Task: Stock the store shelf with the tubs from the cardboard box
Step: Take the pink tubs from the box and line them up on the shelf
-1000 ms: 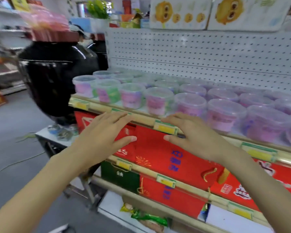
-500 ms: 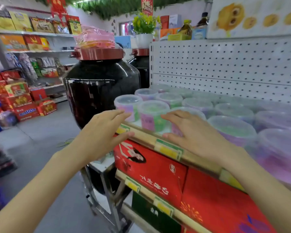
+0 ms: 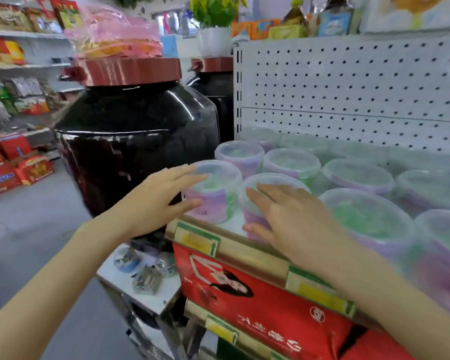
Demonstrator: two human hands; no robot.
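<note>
**Q:** Two hands are shown; how are they held?
**A:** Left hand (image 3: pixel 159 203) and right hand (image 3: pixel 294 222) are spread wide, fingers straight; nothing is gripped.
**Q:** Where are the clear, lidded, round plastic tubs (image 3: pixel 356 175) placed?
**A:** They are ranged in rows on the gold-edged store shelf (image 3: pixel 244 249), before the white pegboard (image 3: pixel 348 87); the corner tub (image 3: pixel 216 203) is reached by the left hand.

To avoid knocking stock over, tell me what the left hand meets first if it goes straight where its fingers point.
The leftmost front tub: the left hand points straight at it, fingertips seemingly almost touching, though blur hides contact.
</note>
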